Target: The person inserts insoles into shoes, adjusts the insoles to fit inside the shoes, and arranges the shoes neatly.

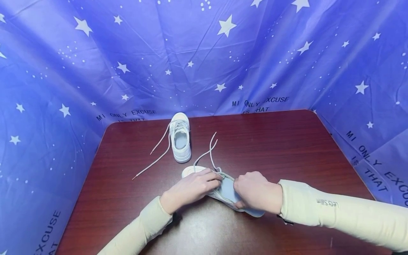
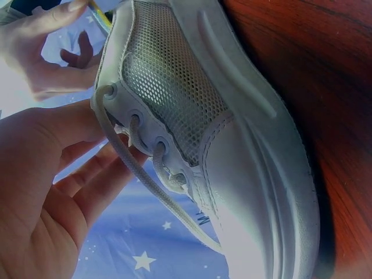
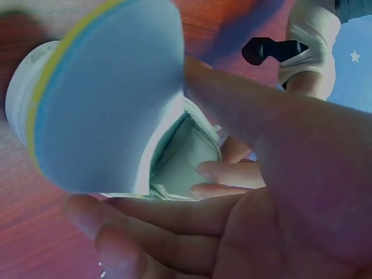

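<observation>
A white lace-up shoe (image 2: 256,192) with mesh sides lies near the table's middle, its toe pointing left and away in the head view. My left hand (image 1: 196,186) grips its eyelet edge, thumb outside and fingers reaching into the opening. At the heel end, my right hand (image 1: 255,191) pinches a pale blue insole (image 3: 110,104) with a yellow and blue edge. The insole's rounded heel end sticks up out of the shoe opening; its front part is hidden inside. Loose laces (image 1: 205,152) trail from the shoe toward the back.
A second white shoe (image 1: 181,156) stands at the back of the dark red wooden table (image 1: 271,141), its untied laces (image 1: 153,163) spread to the left. Blue star-printed cloth (image 1: 191,46) hangs around the table's back and sides.
</observation>
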A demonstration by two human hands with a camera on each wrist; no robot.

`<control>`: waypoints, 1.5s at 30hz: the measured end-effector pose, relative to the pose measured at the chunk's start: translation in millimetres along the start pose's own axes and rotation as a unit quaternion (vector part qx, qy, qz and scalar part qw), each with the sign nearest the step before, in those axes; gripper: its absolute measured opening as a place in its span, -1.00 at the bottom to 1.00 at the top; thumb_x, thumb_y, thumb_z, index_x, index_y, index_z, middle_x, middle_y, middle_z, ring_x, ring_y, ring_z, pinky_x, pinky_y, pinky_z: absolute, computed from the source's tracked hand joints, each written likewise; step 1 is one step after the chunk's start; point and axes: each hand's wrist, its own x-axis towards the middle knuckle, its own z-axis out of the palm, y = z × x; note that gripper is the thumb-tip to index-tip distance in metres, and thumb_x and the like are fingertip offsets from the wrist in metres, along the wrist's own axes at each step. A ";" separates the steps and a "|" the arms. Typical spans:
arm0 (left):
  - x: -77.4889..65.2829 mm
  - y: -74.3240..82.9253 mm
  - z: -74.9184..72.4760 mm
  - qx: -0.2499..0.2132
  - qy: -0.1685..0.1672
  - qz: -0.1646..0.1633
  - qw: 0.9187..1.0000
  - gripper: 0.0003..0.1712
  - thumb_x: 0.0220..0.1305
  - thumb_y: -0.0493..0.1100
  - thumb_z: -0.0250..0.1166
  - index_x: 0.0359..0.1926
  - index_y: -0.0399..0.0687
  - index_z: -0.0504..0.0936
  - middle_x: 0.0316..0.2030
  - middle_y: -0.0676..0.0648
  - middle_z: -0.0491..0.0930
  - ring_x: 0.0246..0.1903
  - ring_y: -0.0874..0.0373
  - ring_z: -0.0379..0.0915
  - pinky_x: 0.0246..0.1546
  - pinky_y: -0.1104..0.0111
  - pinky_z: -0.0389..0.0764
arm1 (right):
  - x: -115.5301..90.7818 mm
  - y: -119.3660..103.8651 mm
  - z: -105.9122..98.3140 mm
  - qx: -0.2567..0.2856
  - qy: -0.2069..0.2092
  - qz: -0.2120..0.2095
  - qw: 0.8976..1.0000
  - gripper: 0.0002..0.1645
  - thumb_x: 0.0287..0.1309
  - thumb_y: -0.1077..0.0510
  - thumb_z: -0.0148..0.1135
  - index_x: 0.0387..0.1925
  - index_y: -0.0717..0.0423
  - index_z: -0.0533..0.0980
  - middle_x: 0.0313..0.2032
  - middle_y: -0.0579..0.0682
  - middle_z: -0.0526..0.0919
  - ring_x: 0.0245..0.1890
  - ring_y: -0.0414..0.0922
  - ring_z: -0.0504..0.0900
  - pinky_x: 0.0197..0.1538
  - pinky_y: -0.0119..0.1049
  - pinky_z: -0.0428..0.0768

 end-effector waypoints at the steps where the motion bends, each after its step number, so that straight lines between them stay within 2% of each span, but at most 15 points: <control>1: 0.2 0.0 -0.4 0.001 -0.001 0.000 1.000 -0.74 0.22 -0.34 0.42 -0.10 0.01 0.70 0.03 0.07 0.67 0.04 0.16 0.57 0.10 0.39 0.60 | -0.5 -0.4 -0.3 0.004 -0.005 0.003 1.000 -0.36 -0.18 -0.28 0.63 -0.62 0.00 0.39 -0.65 -0.13 0.42 -0.62 -0.11 0.51 -0.49 -0.08 0.62; 5: 0.8 0.4 -2.2 0.008 -0.004 0.001 1.000 -0.77 0.24 -0.32 0.42 -0.10 0.01 0.70 0.03 0.08 0.67 0.04 0.17 0.57 0.08 0.40 0.61 | -1.2 -0.8 -0.3 0.001 -0.010 0.003 1.000 -0.38 -0.19 -0.26 0.65 -0.63 -0.01 0.40 -0.64 -0.13 0.43 -0.61 -0.11 0.52 -0.48 -0.08 0.64; 12: 0.6 0.2 -0.9 0.010 -0.004 0.002 1.000 -0.77 0.24 -0.31 0.42 -0.10 0.00 0.70 0.03 0.07 0.67 0.04 0.17 0.57 0.08 0.40 0.61 | -0.5 -0.2 2.5 -0.024 0.011 -0.003 1.000 -0.44 -0.20 -0.18 0.60 -0.60 0.03 0.41 -0.62 -0.10 0.47 -0.59 -0.05 0.57 -0.47 -0.09 0.63; 17: 0.4 0.0 -1.5 0.014 -0.006 0.002 1.000 -0.77 0.23 -0.30 0.42 -0.10 0.01 0.70 0.03 0.08 0.67 0.05 0.17 0.57 0.10 0.40 0.60 | 0.3 -0.8 3.6 -0.020 0.028 0.000 0.999 -0.45 -0.23 -0.16 0.57 -0.53 0.10 0.42 -0.62 -0.06 0.49 -0.59 -0.03 0.59 -0.48 -0.07 0.63; 23: 0.2 -0.3 -2.0 0.011 -0.003 0.002 1.000 -0.74 0.19 -0.33 0.43 -0.11 0.00 0.69 0.01 0.08 0.68 0.04 0.17 0.57 0.08 0.40 0.61 | 0.9 -0.4 7.5 -0.011 0.078 -0.024 0.997 -0.51 -0.25 -0.08 0.53 -0.53 0.09 0.39 -0.64 -0.08 0.47 -0.64 -0.03 0.57 -0.53 -0.08 0.60; 28: 0.5 0.1 -1.5 0.005 -0.002 0.002 1.000 -0.72 0.18 -0.35 0.43 -0.11 0.01 0.69 0.01 0.08 0.67 0.04 0.17 0.57 0.09 0.41 0.60 | 1.9 0.2 12.4 -0.020 0.133 -0.045 0.990 -0.53 -0.32 -0.04 0.51 -0.55 0.07 0.38 -0.64 -0.08 0.46 -0.65 -0.05 0.56 -0.56 -0.11 0.58; 33: 0.4 -0.2 0.2 -0.004 0.000 0.001 1.000 -0.72 0.19 -0.36 0.42 -0.11 0.02 0.69 0.02 0.08 0.67 0.04 0.17 0.57 0.10 0.40 0.60 | 3.8 0.9 16.5 -0.033 0.169 -0.056 0.983 -0.53 -0.34 -0.03 0.51 -0.53 0.09 0.40 -0.61 -0.06 0.46 -0.63 -0.05 0.55 -0.56 -0.14 0.58; 45: 0.1 0.2 1.0 -0.011 0.004 0.002 1.000 -0.72 0.18 -0.38 0.42 -0.10 -0.01 0.70 0.02 0.06 0.67 0.05 0.15 0.57 0.11 0.38 0.60 | 11.5 1.6 24.4 -0.037 0.208 -0.073 0.975 -0.54 -0.35 -0.01 0.51 -0.53 0.10 0.40 -0.62 -0.05 0.45 -0.63 -0.05 0.52 -0.56 -0.18 0.54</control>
